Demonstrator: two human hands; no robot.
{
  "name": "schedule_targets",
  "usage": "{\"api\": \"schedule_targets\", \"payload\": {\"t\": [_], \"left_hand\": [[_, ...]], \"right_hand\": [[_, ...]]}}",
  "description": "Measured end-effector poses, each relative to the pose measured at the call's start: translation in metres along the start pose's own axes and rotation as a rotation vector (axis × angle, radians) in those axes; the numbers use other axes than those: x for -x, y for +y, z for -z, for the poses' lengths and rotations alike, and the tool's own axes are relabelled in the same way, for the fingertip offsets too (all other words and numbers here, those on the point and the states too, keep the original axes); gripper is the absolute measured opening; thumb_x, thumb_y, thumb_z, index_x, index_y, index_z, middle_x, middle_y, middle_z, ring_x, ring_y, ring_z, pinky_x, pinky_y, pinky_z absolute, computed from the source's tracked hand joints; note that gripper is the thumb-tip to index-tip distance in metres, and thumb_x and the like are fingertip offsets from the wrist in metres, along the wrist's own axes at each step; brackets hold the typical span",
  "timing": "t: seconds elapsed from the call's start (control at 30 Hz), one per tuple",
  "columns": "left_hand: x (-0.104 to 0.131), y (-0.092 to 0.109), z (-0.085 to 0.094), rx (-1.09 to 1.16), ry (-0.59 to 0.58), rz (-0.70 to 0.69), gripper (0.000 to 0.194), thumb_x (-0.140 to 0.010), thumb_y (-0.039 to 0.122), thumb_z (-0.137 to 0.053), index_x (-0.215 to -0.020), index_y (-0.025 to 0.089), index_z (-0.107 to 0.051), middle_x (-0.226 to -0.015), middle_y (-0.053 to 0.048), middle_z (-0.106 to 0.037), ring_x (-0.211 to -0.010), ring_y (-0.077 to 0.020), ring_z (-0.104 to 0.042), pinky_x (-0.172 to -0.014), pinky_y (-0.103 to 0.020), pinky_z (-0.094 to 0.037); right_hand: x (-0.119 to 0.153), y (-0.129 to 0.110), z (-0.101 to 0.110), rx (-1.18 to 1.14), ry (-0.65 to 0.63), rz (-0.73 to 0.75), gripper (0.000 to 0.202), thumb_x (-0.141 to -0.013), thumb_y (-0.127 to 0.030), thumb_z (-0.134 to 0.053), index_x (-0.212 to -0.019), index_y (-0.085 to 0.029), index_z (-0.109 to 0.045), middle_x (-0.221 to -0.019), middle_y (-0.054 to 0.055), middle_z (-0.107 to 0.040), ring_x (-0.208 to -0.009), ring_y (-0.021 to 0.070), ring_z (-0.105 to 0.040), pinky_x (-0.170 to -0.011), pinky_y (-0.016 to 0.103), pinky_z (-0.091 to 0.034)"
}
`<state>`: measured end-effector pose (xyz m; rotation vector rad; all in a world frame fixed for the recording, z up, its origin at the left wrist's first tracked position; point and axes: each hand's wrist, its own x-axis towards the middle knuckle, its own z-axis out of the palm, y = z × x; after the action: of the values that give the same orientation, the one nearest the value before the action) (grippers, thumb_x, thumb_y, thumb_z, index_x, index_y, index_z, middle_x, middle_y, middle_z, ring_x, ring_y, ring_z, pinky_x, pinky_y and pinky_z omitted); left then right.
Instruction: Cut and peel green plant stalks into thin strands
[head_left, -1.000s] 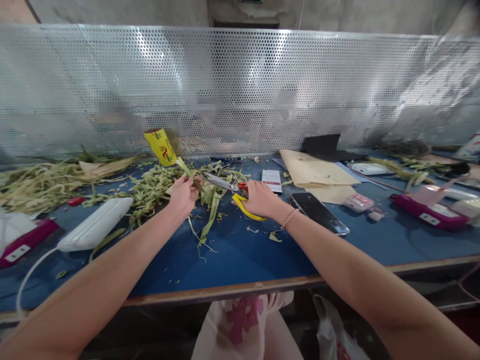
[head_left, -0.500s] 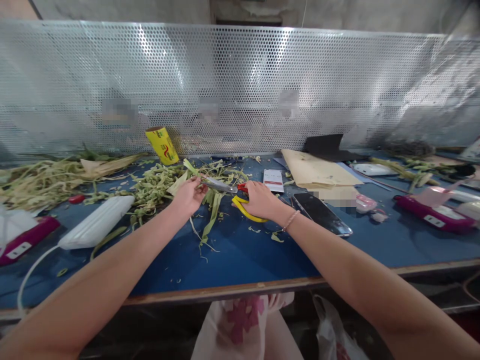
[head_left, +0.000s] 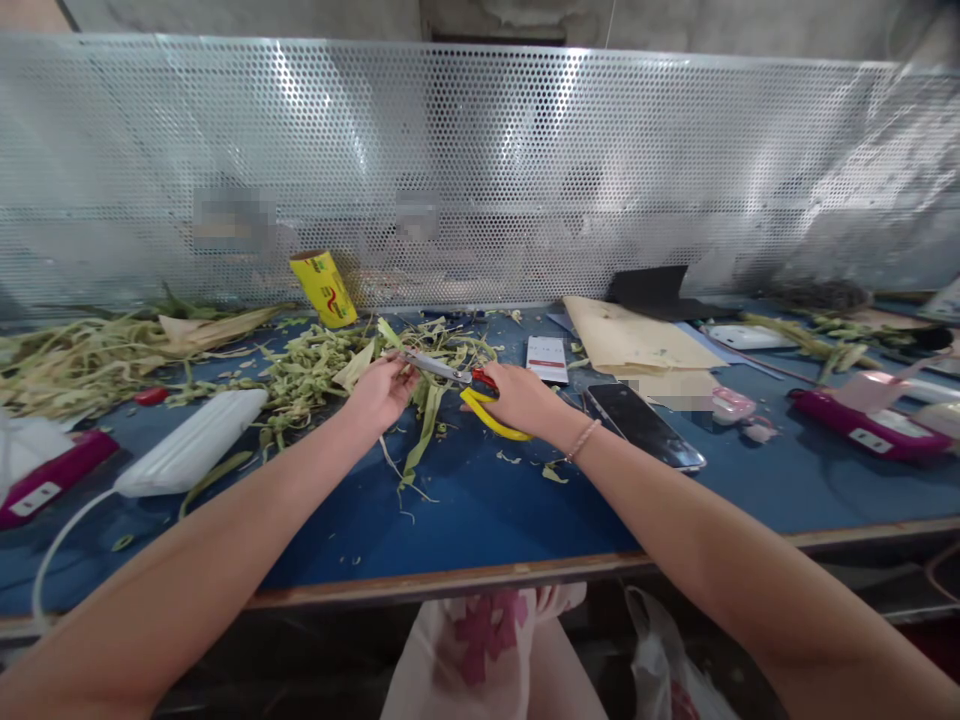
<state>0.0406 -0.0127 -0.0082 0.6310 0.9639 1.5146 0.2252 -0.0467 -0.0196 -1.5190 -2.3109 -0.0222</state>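
- Right hand: fingers wrapped around the handles of scissors; beaded bracelet at the wrist.
- Scissors: silver-grey blades, one bright yellow looped handle, red on the handle by the index finger. Held above the table, mid-workspace, blades pointing left, tips at the left hand's fingertips. Blade gap too small to judge.
- Left hand: thumb and fingers pinched narrow on a strip of green leaf.
- Strip of green leaf: pale yellow-green, flat, end sticking up past the fingers on the far side; rest hidden by hand and blades.
- Below, between the hands: a long limp leaf, dull green, hanging toward the near edge, thin curled shreds around it.
- Left of and behind the left hand: heap of plant trimmings, pale green, short, tangled. Farther left: pile of longer, drier, straw-coloured leaves.
- Yellow printed tube: tilted, behind the trimmings, dark opening at top.
- Near left: white oblong device with cord; magenta power strip beyond it.
- Right of the right hand: black smartphone, white printed card, tan paper, pink case.
- Under it all: blue tabletop; perforated metal screen along the back.
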Motion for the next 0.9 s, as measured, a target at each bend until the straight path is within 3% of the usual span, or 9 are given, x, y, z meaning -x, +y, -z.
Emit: {"api": "schedule_targets", "payload": {"t": [0.4,0.67,0.9], "left_hand": [[0.0025,0.0009,-0.0007,0.046,-0.015,0.031,0.021,-0.078,0.001,-0.045,-0.065,0.011,-0.058,-0.063,-0.002,-0.060,-0.054,-0.0062,-0.053,-0.051,-0.016,-0.045],[0.0036,0.0017,-0.0001,0.057,-0.024,0.037,0.017,-0.077,0.002,-0.048,-0.069,0.012,-0.059,-0.061,-0.001,-0.060,-0.052,-0.0070,-0.053,-0.052,-0.018,-0.047],[0.0033,0.0014,0.0002,0.029,-0.029,0.046,0.018,-0.078,0.003,-0.047,-0.067,0.012,-0.058,-0.058,0.000,-0.059,-0.048,-0.0065,-0.053,-0.049,-0.018,-0.046]], "right_hand": [[-0.0004,0.0022,0.0011,-0.069,-0.071,-0.022,0.051,-0.078,-0.066,-0.037,-0.083,-0.018,-0.052,-0.078,0.006,-0.062,-0.067,0.0161,-0.056,-0.052,0.024,-0.029],[-0.0004,0.0010,0.0016,-0.031,-0.120,-0.043,0.057,-0.077,-0.070,-0.033,-0.081,-0.018,-0.056,-0.078,0.008,-0.062,-0.067,0.0165,-0.058,-0.052,0.023,-0.034],[0.0016,-0.0029,-0.0006,-0.002,-0.136,-0.063,0.067,-0.075,-0.074,-0.025,-0.089,-0.017,-0.056,-0.085,0.012,-0.063,-0.075,0.0222,-0.062,-0.059,0.027,-0.042]]}}
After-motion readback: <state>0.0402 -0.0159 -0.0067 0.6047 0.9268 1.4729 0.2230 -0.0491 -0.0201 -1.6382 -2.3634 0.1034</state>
